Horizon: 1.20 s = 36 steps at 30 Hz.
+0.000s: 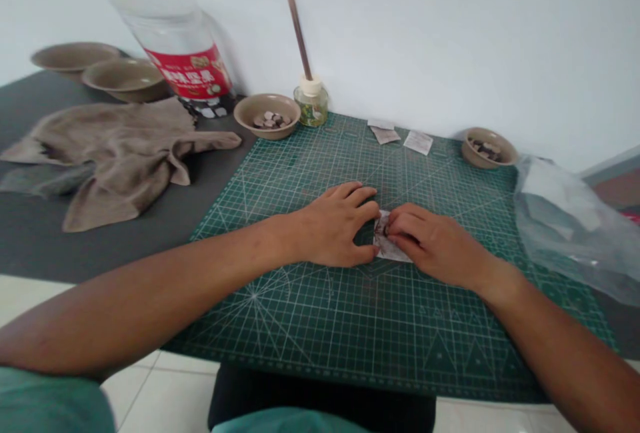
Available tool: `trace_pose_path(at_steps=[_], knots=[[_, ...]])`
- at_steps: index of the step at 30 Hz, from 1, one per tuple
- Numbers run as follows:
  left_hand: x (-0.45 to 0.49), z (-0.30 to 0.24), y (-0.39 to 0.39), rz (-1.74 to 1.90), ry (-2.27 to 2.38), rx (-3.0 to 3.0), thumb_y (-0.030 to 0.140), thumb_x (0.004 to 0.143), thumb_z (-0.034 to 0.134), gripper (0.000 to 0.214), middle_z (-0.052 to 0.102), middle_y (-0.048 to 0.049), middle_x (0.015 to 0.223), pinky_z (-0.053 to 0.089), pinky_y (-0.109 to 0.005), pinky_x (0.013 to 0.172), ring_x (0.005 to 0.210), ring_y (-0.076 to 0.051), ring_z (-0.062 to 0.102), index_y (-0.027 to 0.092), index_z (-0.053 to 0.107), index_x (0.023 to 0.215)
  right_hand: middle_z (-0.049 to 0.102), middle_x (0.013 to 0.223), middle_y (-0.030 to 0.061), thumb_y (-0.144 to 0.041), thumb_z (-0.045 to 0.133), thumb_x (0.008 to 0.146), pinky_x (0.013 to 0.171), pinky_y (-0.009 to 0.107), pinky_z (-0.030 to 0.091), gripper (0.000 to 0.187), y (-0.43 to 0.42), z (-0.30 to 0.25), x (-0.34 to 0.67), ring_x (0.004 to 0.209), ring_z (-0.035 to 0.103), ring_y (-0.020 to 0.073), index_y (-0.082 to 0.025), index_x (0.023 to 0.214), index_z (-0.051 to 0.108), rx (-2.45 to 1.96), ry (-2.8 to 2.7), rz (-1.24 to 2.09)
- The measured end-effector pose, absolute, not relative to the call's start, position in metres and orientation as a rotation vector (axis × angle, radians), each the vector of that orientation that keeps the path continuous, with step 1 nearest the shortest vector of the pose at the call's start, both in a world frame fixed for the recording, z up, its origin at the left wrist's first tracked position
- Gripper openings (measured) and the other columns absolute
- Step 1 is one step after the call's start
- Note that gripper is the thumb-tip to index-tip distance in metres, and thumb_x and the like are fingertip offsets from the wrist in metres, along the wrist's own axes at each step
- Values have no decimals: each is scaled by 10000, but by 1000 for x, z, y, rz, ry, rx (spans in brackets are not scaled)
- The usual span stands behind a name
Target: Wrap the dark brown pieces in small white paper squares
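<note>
A small white paper square with a dark printed pattern lies on the green cutting mat. My left hand rests on the mat with its fingers spread, index fingertip and thumb tip at the left edge of the square. Over the square's right part, the fingers of my right hand are pinched together. Something small and dark shows at these fingertips, too little of it to name. Both my hands hide parts of the square.
Three paper squares lie near the wall. One bowl of small pieces stands right, another bowl left beside a reed diffuser. A plastic bag, brown cloth, red-labelled jar and stacked-looking bowls flank the mat.
</note>
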<state>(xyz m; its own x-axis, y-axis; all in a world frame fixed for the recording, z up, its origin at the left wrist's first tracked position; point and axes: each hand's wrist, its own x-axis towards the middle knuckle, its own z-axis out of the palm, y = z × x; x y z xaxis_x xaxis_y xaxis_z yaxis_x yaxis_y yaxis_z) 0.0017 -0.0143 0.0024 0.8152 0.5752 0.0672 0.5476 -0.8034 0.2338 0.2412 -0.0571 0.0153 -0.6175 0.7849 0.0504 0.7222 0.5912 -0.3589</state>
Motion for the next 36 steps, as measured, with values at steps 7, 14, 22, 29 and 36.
trace_pose_path(at_steps=[7, 14, 22, 29, 36], knots=[[2, 2, -14, 214, 870, 2796, 546, 872, 599, 549, 394, -164, 1541, 262, -521, 1197, 1464, -362, 308, 180, 551, 1279, 645, 987, 24, -202, 530, 968, 706, 299, 467, 75, -59, 20, 245, 820, 617, 167, -226, 934, 592, -1175, -2726, 565], [2, -1, -13, 230, 876, 2801, 562, 875, 595, 554, 381, -150, 1550, 260, -531, 1192, 1462, -359, 306, 192, 543, 1284, 675, 1058, 51, -220, 512, 981, 778, 331, 486, 122, -49, 14, 249, 910, 642, 198, -221, 951, 630, -1282, -2626, 340], [2, 0, -14, 232, 865, 2804, 544, 873, 606, 550, 396, -164, 1540, 265, -515, 1197, 1457, -364, 316, 171, 557, 1275, 672, 1055, 45, -216, 509, 986, 783, 322, 494, 117, -57, 16, 247, 912, 646, 187, -223, 968, 624, -1140, -2698, 462], [2, -1, -14, 213, 865, 2789, 553, 873, 601, 551, 385, -157, 1547, 261, -533, 1194, 1469, -364, 296, 187, 546, 1282, 663, 1021, 36, -200, 530, 966, 748, 313, 495, 90, -58, 14, 246, 862, 637, 177, -227, 937, 611, -1146, -2692, 531], [2, -2, -13, 220, 874, 2793, 561, 882, 590, 550, 373, -155, 1552, 256, -532, 1193, 1464, -366, 300, 193, 539, 1288, 672, 1008, 49, -219, 535, 964, 778, 338, 492, 87, -49, 19, 255, 893, 640, 202, -222, 943, 619, -1305, -2636, 390]])
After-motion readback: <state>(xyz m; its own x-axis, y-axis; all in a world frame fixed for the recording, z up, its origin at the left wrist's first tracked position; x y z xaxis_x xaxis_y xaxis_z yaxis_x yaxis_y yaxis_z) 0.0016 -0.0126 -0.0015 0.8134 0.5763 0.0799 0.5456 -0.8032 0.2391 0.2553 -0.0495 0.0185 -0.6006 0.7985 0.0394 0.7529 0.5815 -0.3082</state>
